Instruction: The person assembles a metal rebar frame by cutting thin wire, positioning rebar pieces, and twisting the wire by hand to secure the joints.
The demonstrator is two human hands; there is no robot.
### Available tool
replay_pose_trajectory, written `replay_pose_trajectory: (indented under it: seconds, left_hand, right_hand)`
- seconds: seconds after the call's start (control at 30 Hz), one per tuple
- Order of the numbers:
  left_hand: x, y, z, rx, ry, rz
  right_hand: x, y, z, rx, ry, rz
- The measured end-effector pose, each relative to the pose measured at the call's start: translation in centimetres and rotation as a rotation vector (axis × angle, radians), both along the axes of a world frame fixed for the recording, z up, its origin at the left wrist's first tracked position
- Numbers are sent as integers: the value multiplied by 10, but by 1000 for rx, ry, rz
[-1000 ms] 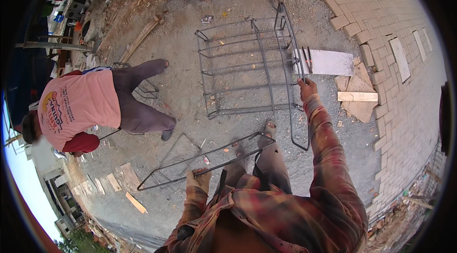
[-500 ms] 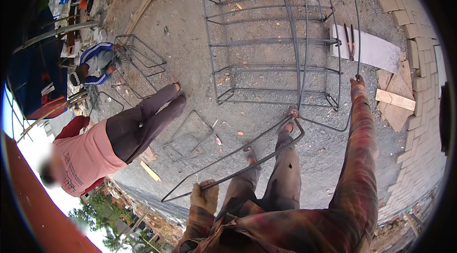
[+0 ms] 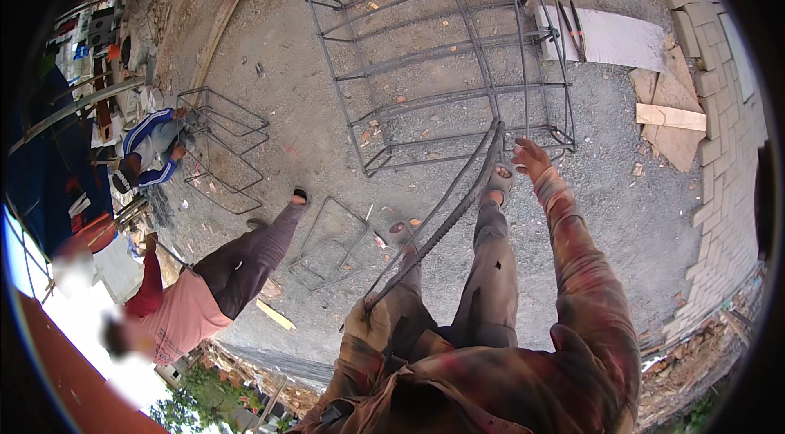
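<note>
A bent steel rebar loop [image 3: 428, 246] stretches from my body up to the near side of a rebar cage [image 3: 412, 72] that lies on the gravel. My gloved left hand [image 3: 366, 326] is closed around its near end, in front of my thigh. Bare, with the fingers apart, my right hand [image 3: 531, 158] hovers by the cage's near right corner, close to a bar of another rebar loop standing at the cage's right end. Whether a fingertip touches that bar, I cannot tell.
Long-handled cutters [image 3: 572, 29] rest on a white board [image 3: 630, 42], near wood pieces [image 3: 670, 116] and stacked pavers [image 3: 695, 33]. A person in pink [image 3: 192, 311] stands at left; another person [image 3: 151, 144] crouches beside rebar loops [image 3: 229, 148]. One more loop [image 3: 327, 242] lies on the ground.
My right hand has let go of the loop at the cage's right end and come inward. The left-hand loop has swung more upright. The person in pink has turned and stepped.
</note>
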State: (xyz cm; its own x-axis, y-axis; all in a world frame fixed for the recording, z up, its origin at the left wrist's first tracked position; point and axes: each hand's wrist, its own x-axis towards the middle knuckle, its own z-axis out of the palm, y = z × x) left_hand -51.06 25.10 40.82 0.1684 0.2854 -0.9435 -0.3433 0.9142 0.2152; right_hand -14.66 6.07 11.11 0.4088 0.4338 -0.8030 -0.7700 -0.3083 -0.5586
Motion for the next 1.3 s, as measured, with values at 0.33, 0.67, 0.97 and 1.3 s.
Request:
replay_pose_trajectory:
  seconds: [0.33,0.67,0.97,1.3]
  left_hand:
    - [-40,88,10,637,211,-1376]
    - [200,218,184,553,-952,-1156]
    - [203,177,142,196,-986,-1150]
    - [165,78,-131,782,276,-2534]
  right_hand:
    - [-151,150,83,400,3,-590]
    - [-76,167,333,-67,-975,-392]
    - [-121,-30,273,-204,-668,176]
    - [-341,-126,127,-295,-215,-173]
